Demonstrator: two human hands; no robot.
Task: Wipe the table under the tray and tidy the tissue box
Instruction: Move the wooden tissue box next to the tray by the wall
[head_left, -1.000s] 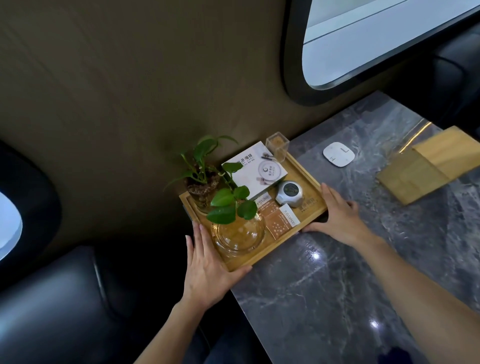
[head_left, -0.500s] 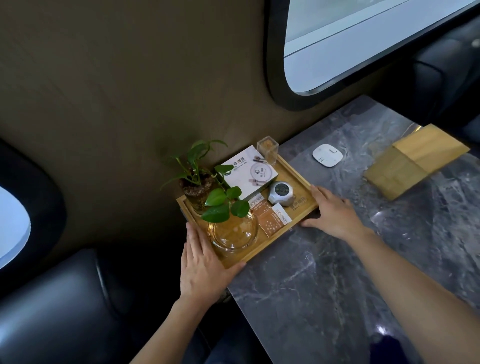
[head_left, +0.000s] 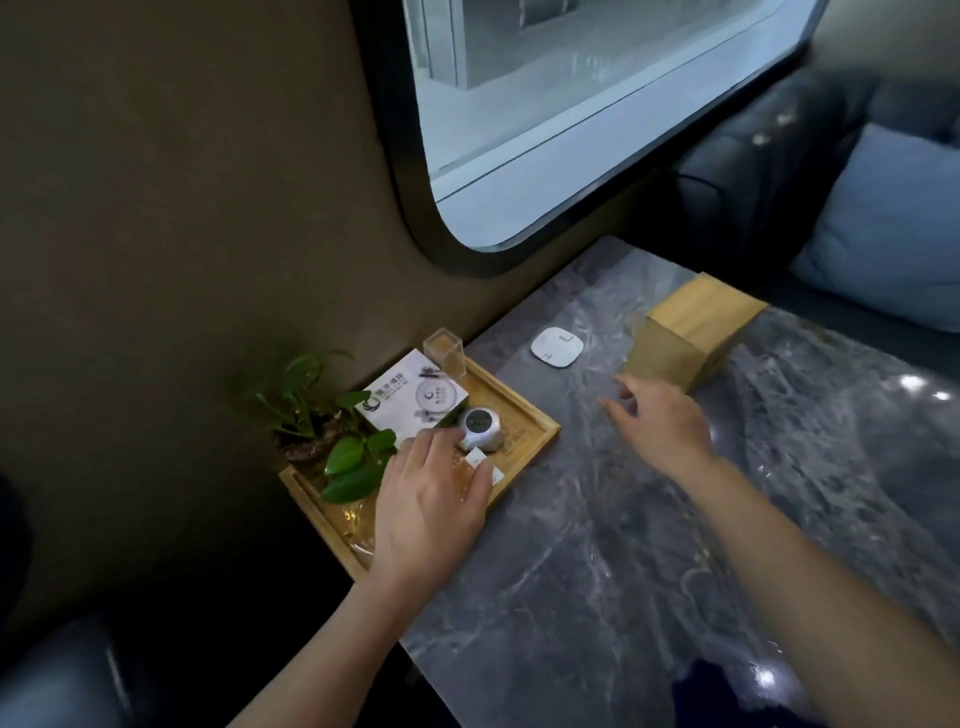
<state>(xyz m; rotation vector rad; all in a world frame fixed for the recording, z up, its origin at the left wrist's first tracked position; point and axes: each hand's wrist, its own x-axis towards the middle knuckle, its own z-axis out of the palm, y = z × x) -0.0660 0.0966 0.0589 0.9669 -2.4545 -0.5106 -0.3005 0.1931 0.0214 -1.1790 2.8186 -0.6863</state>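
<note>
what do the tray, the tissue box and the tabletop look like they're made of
Tray: pale wood, perhaps bamboo, matte, faint grain.
Tissue box: similar light wood, visible grain.
Tabletop: grey veined marble or a stone-look slab, polished, with sharp light reflections.

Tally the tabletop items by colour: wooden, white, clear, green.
Wooden: 2, tray, tissue box
White: 3, square pad, printed box, round gadget
Clear: 1, small container
Green: 1, plant
Total: 7

L hand (head_left: 426, 499) flat over wooden tray (head_left: 524, 415), near-left of table (head_left: 597, 545); R hand (head_left: 662, 423) open, empty, near tissue box (head_left: 696, 332) far right.
</note>
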